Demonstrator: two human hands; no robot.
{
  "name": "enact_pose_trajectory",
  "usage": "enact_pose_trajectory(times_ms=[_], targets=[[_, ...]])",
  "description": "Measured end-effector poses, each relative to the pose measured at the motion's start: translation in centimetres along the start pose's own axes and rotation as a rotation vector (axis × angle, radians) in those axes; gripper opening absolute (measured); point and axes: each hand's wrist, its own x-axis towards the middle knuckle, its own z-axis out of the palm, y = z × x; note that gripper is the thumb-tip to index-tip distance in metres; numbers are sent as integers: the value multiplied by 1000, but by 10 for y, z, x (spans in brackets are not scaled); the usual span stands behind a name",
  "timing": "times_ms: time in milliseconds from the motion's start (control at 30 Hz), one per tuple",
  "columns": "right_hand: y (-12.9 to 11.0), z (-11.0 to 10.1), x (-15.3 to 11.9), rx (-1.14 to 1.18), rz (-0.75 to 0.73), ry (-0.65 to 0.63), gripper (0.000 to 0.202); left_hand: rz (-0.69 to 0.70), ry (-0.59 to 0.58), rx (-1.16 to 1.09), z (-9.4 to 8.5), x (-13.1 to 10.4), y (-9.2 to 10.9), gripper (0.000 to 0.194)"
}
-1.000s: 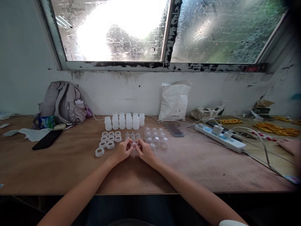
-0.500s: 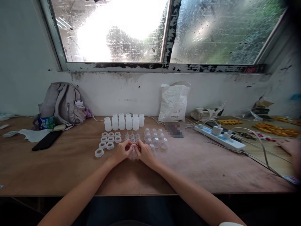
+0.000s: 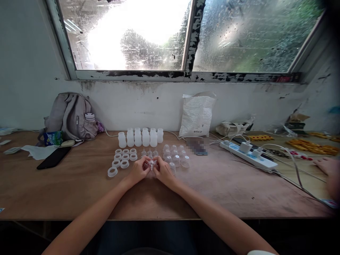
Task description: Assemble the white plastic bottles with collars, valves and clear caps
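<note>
My left hand and my right hand meet at the middle of the wooden table, both pinching one small clear plastic piece between the fingertips. Just behind them stands a row of several white plastic bottles. White rings lie in a group to the left of my hands. Clear domed caps sit to the right, and small clear nipple-like parts stand between the two groups.
A grey backpack, a black phone and a juice box lie at the left. A white bag leans on the wall. A power strip with cables lies right; another person's hand rests at the far right.
My fingers have shifted slightly on the clear piece, which now shows more plainly between the fingertips. Nothing else on the table has moved.
</note>
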Motion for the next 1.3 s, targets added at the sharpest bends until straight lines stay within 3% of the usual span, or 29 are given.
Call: enact_pose_trajectory(times_ms=[633,1033,1300], targets=[[-2,0,-2,-19,-25,-16,8,2,27,2,0,-2,2,4],[-5,0,-4,31,-54,-10,19,-7,34,52,2,-2,-5,8],[-11,-7,-9,70,-144,-110,25,-81,53,64,1,-1,-5,12]])
